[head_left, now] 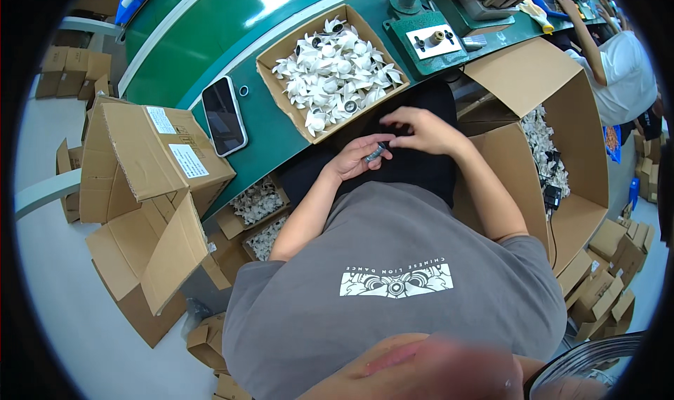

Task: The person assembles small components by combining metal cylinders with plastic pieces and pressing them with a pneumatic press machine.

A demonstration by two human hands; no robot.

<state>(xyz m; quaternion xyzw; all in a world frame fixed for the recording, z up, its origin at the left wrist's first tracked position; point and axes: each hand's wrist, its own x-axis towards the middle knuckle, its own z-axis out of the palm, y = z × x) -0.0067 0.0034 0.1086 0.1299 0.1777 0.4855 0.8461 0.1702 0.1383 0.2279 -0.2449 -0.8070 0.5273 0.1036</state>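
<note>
My left hand [354, 160] is in front of my lap, its fingers closed round a short stack of small grey rings [375, 152], which look like metal. Close by on the right, my right hand [427, 131] has its fingers bent and thumb and forefinger apart, with nothing visible between them. Its thumb is at the left fingertips; I cannot tell if they touch. Just beyond both hands, a shallow cardboard box [264, 69] on the green bench holds many white fan wheels [344, 67], several showing dark round centres.
Left of the box, a phone [225, 116] and a small ring [243, 90] lie on the bench [270, 137]. A green press base [428, 45] stands to the right. Open cartons [168, 147] flank me; the right-hand carton [583, 154] holds white parts. A person [618, 74] works at far right.
</note>
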